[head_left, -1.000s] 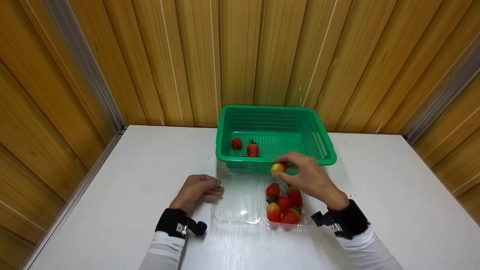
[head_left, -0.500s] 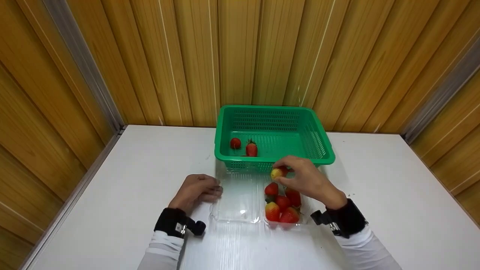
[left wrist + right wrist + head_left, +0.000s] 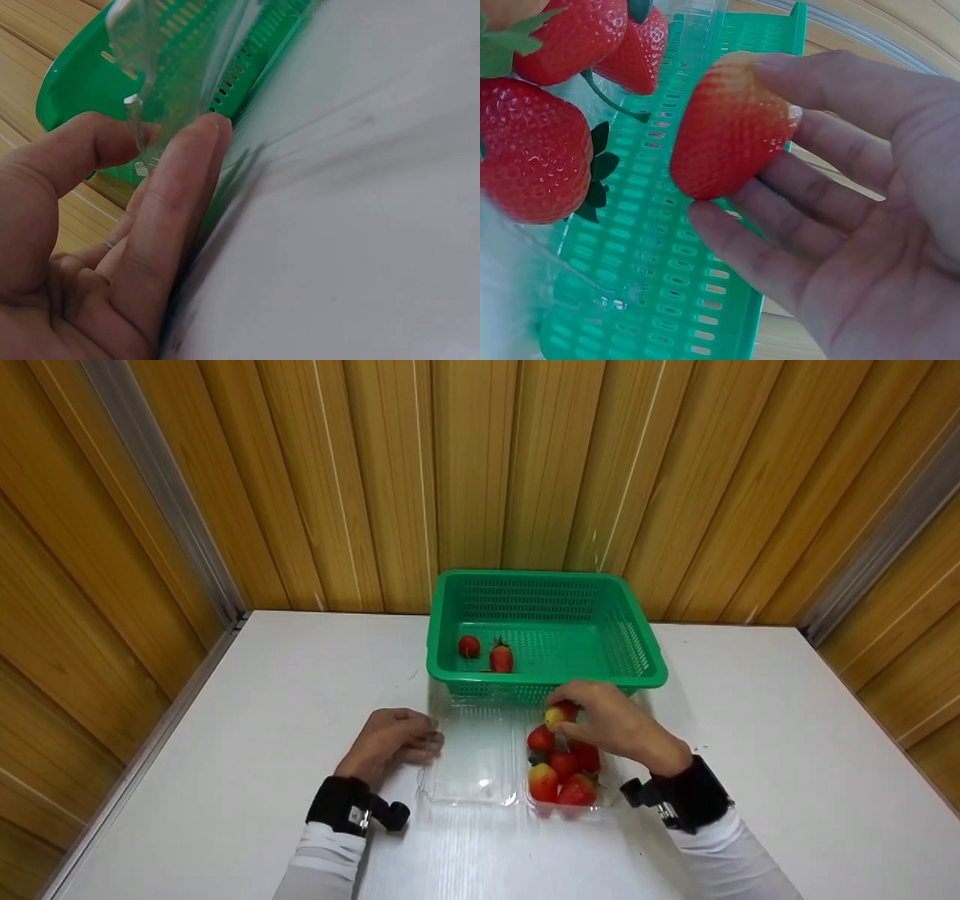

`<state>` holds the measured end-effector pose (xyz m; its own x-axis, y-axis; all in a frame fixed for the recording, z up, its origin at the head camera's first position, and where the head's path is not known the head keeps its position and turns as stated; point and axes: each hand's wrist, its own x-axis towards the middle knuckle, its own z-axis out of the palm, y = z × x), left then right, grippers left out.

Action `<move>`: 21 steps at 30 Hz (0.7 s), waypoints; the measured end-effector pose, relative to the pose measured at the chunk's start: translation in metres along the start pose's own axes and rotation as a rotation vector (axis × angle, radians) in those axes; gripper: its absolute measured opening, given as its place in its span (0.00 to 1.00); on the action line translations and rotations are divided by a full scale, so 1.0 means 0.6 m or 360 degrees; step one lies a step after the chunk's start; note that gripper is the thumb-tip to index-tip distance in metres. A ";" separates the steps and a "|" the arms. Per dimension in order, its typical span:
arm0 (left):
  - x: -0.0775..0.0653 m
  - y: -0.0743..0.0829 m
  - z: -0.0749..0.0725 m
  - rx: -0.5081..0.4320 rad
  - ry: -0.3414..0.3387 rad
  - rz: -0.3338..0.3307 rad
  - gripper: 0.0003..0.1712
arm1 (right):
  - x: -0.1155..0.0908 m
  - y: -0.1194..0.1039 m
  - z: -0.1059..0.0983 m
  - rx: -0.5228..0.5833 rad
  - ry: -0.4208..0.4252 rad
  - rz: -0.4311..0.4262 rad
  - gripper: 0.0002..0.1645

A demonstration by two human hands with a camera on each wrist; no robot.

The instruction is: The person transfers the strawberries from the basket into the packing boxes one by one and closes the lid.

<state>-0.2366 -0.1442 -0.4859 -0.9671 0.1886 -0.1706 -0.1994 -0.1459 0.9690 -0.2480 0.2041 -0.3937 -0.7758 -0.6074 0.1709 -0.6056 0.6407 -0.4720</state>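
My right hand [image 3: 619,726] pinches a red strawberry with a yellowish end [image 3: 731,124] between thumb and fingers. It is over the back part of a clear plastic clamshell box, whose filled half holds several strawberries [image 3: 563,766]. In the right wrist view some of these strawberries [image 3: 532,154] show green leaves and wet-looking red skin. The clamshell's other half, a clear lid [image 3: 474,761], lies opened out to the left. My left hand [image 3: 390,744] pinches the lid's left edge; in the left wrist view the thumb and a finger [image 3: 169,195] lie on either side of the clear plastic [image 3: 135,112].
Just behind the clamshell stands a green slotted basket [image 3: 547,678]. Inside it, near the front left, lie a small round strawberry [image 3: 469,646] and a longer strawberry [image 3: 501,658]. All rests on a white table [image 3: 315,682], bordered by wood-patterned walls [image 3: 480,472].
My right hand has lowered slightly toward the filled half, bringing the strawberry close to those in it. The left hand stays at the lid's edge.
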 end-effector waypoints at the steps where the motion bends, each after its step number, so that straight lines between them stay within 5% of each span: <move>1: 0.000 0.000 0.000 -0.0003 -0.0005 0.0003 0.17 | 0.000 0.000 0.000 0.0008 -0.0014 0.0010 0.15; 21: 0.000 0.002 0.002 0.0002 0.0022 -0.0006 0.15 | -0.004 0.026 0.006 0.0014 -0.0146 -0.0013 0.17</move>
<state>-0.2367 -0.1435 -0.4844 -0.9685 0.1754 -0.1770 -0.2031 -0.1439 0.9685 -0.2550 0.2139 -0.4047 -0.7511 -0.6533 0.0951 -0.6099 0.6316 -0.4787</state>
